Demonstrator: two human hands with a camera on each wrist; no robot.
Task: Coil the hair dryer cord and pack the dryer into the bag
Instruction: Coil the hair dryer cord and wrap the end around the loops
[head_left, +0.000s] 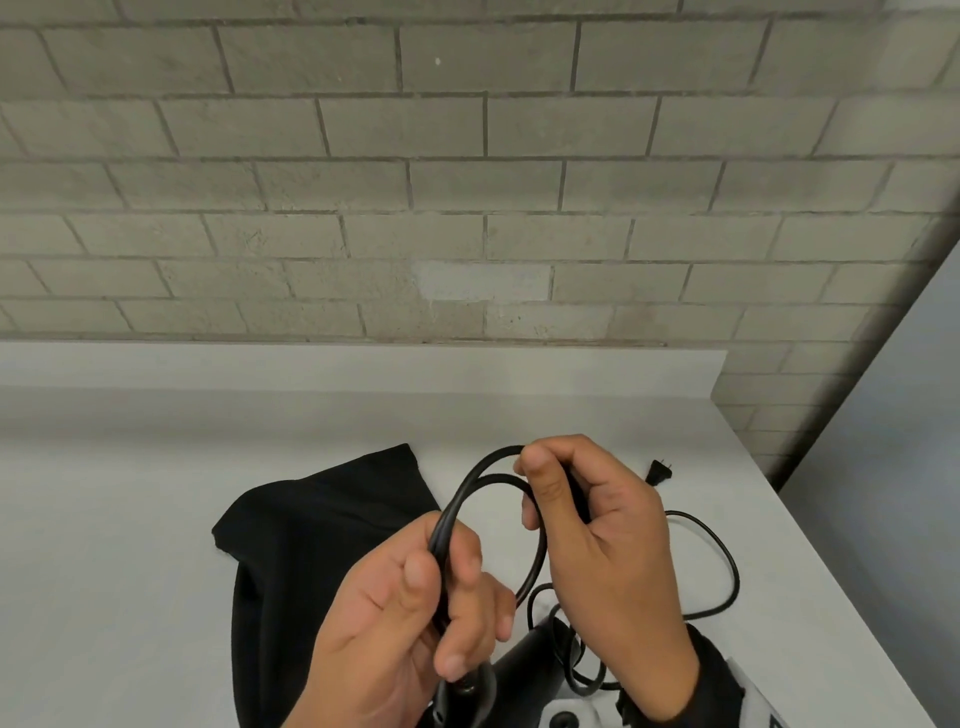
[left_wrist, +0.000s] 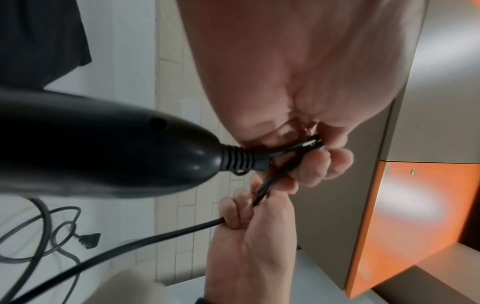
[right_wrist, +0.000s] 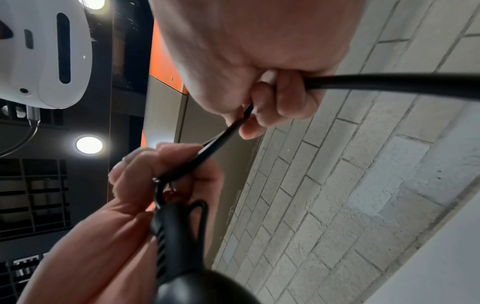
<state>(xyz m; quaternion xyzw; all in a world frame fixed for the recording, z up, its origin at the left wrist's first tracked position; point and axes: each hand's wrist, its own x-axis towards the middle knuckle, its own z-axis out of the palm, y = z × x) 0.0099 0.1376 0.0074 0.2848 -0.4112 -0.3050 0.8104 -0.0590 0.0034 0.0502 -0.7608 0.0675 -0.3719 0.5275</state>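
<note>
Head view showed the black bag (head_left: 322, 545) lying flat on the white counter (head_left: 104, 493) at the left, its mouth not visibly opened; nothing was inside it that could be seen. Just right of it, your left hand (head_left: 405, 623) had its fingers curled round the cord (head_left: 467, 499) where it left the dryer's handle, pinning what looked like 2 strands side by side. I judged that grip served as the anchor for the coil, keeping finished loops from springing apart. The hair dryer (head_left: 524, 670) sat low between your wrists, mostly hidden by them; whether it rested on the counter or hung from the cord could not be told.

Your right hand (head_left: 597, 525) pinched the top of the loop between thumb and curled fingers, and the left wrist view showed the free cord running out from under that fist. This hold seemed meant to feed the next turn across to the left hand.

Further right, slack cord lay in loose curves on the counter, ending at the plug (head_left: 660, 473) near the far edge, well apart from both hands. Coiling was judged at an early stage. The loose curves crossed 1 another beside the dryer and could snag as you drew them in. A brick wall (head_left: 467, 182) stood behind the counter.
</note>
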